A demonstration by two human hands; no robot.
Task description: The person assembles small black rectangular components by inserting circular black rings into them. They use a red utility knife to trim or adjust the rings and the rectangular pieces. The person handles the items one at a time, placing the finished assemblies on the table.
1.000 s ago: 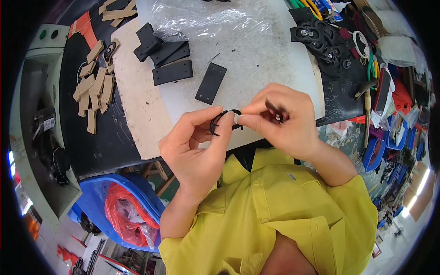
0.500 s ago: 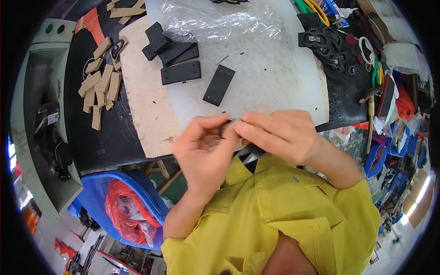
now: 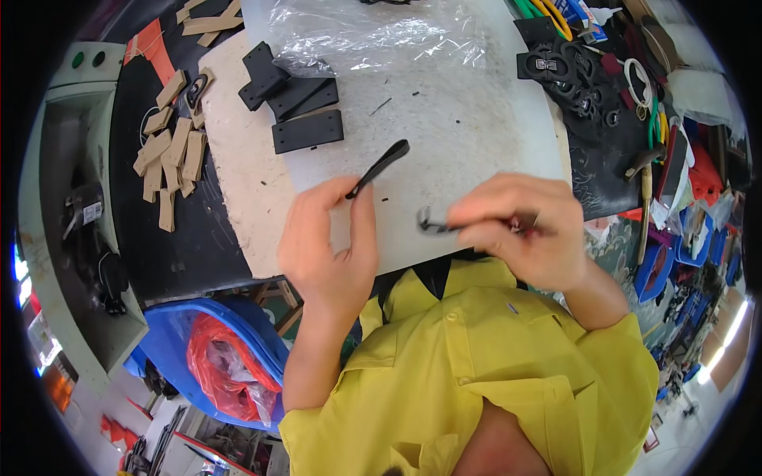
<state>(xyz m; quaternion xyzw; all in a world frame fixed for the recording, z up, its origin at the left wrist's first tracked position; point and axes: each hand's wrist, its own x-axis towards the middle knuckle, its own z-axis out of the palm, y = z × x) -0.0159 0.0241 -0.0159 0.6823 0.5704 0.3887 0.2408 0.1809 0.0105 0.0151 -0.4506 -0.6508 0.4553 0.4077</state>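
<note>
My left hand (image 3: 325, 250) pinches a folded black strap piece (image 3: 384, 165) between thumb and forefinger. The piece stands up from the fingertips, bent into a narrow loop at its far end. To its right, my right hand (image 3: 528, 230) is closed around a small dark fitting (image 3: 432, 225) with a hooked or ring-like end. Motion blurs that fitting, so its kind is unclear. The two hands are apart over the near edge of the white work mat (image 3: 444, 151). Beyond my left hand lie flat black rectangular pieces (image 3: 308, 132), some stacked crosswise.
Tan strips (image 3: 178, 147) lie piled at the left. Clear plastic film (image 3: 373, 40) covers the mat's far side. Black buckle-like parts (image 3: 567, 79) sit at the right, near a hammer (image 3: 644, 178). Below the table's left side is a blue bin (image 3: 171, 333) with red plastic bags.
My hands, together before, have separated. The black rectangle lying alone mid-mat is gone from there, and a folded black piece is now in my left hand. My right hand has moved right.
</note>
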